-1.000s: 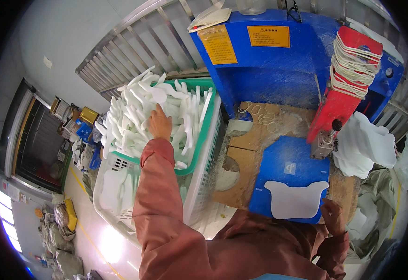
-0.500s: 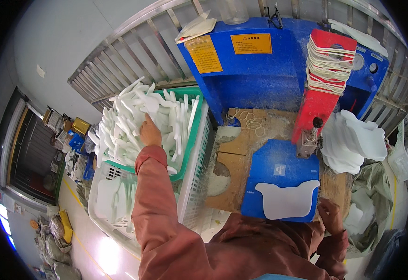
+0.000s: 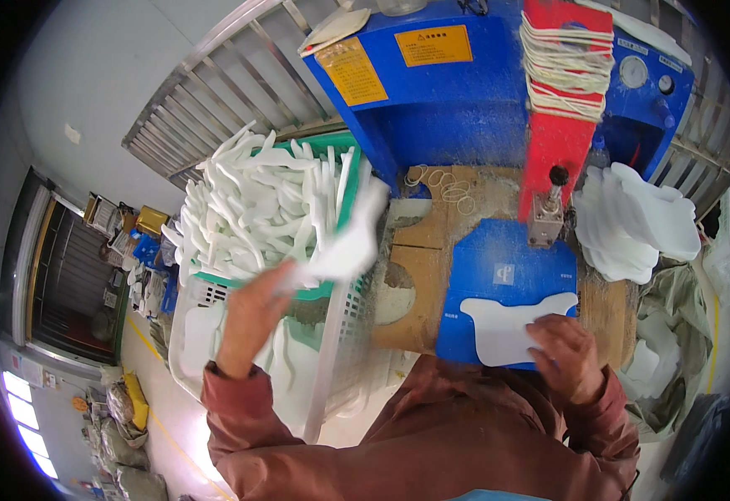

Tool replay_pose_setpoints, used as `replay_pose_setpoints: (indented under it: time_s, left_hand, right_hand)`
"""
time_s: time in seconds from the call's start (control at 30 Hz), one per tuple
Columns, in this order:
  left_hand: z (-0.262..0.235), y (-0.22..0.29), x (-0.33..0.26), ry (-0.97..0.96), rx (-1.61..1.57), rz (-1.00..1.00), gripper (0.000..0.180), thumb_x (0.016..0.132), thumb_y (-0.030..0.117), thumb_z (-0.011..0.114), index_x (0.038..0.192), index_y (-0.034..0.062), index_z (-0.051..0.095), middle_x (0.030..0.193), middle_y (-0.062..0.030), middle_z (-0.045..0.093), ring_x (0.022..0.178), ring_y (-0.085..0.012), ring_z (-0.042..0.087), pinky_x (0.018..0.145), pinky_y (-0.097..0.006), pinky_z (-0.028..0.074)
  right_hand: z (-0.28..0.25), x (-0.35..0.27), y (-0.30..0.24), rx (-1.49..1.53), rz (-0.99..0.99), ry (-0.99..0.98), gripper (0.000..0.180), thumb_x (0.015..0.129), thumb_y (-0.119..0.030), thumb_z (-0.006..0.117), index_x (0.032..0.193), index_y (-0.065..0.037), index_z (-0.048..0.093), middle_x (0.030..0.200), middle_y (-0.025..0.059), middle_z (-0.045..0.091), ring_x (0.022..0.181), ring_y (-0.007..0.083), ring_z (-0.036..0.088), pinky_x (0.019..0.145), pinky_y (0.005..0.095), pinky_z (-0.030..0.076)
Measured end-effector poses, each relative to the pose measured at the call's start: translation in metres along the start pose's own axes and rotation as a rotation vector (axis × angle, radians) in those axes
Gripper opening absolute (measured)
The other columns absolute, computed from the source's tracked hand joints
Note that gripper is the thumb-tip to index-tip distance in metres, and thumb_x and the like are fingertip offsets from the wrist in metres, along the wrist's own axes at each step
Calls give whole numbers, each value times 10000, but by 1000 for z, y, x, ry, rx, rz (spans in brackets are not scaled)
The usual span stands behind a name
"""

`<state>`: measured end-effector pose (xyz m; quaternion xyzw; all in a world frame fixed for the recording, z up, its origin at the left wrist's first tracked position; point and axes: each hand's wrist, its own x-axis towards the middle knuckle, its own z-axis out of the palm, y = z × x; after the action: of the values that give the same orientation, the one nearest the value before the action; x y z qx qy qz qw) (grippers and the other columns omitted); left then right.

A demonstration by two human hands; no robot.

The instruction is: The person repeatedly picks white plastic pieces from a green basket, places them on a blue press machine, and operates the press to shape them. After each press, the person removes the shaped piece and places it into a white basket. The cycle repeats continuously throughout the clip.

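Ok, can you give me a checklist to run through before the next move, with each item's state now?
1. Left hand holding the blurred white piece: ok.
2. Only one piece in that hand: cannot tell, motion blur.
3. Flat white piece lying on the blue board: ok.
4. Flat white piece well inside the board's edges: not ok, its right tip reaches the right edge.
5. Right hand gripping it: cannot tell, fingers overlap its right side.
6. Red arm's metal head apart from it: ok, blue shows between.
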<state>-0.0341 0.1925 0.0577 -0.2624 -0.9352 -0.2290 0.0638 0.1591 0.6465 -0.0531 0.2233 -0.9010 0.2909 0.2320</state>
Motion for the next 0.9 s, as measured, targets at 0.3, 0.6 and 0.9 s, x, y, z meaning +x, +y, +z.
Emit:
replay_pose_setpoints:
  time_s: [0.3,0.6,0.9]
  left_hand:
    - [134,117,-16,-449,-319,329,492,871,4,774,1351,83,706,1233,-151,747,1122,-349,719,932,-404,593]
    - [223,125,3,-671,-540,73,403,939,112,774,1326,25,705,1163,-176,762,982,-298,753,826,-371,587]
    - [263,97,8,-613,-772,-504,330,971,150,778,1258,-7,736,955,-72,771,836,-112,727,737,-276,586]
  right_hand:
    - [30,7,-23,171,-33,-180,671,875,-284,831,1478,-107,596,1434,175,598,1248,379,628,1065,515,512]
    - [21,-46,11,93,194,-292,653,886,-286,801,1451,-38,588,1293,153,638,1128,341,645,988,456,523]
    - [54,-17,40,-77,137,-306,572,802,-229,816,1315,-43,641,1133,91,631,1045,287,652,928,424,538]
